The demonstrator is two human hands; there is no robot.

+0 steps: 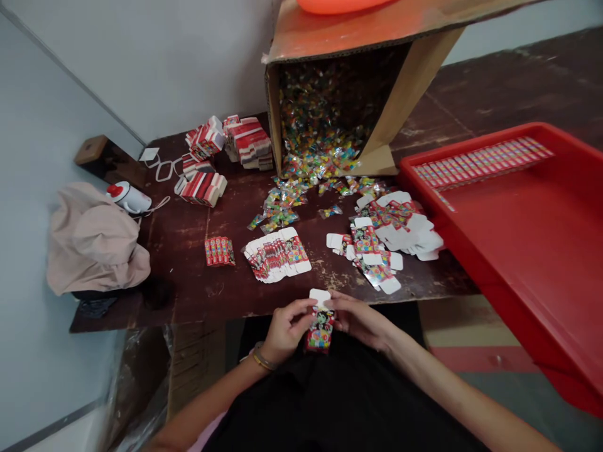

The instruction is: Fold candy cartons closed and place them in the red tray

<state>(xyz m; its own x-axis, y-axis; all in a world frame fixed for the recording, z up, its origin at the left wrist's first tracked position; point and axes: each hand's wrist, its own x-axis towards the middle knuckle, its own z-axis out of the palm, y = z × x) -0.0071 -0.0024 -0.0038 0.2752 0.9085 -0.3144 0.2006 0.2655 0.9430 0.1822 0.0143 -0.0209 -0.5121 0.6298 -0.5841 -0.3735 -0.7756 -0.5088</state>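
A small red printed candy box [320, 329] with a raised white end flap is held upright in front of my body, at the table's near edge. My left hand [288, 328] pinches its left side, thumb and fingers near the flap. On the right side, my right hand [355, 317] grips the same box by its upper edge. Just beyond lies a fanned stack of flat candy boxes [277, 256]. To its left stands a short row of closed candy boxes [219, 251]. Unfolded cartons [374, 248] lie in a loose pile to the right.
A cardboard carton [276, 119] on its side spills small candy packets [282, 201] onto the dark table [188, 282]. A red tray [532, 238] at right holds rows of boxes. Bundled cartons [247, 141], a white bottle [132, 198] and beige cloth [97, 242] are at left.
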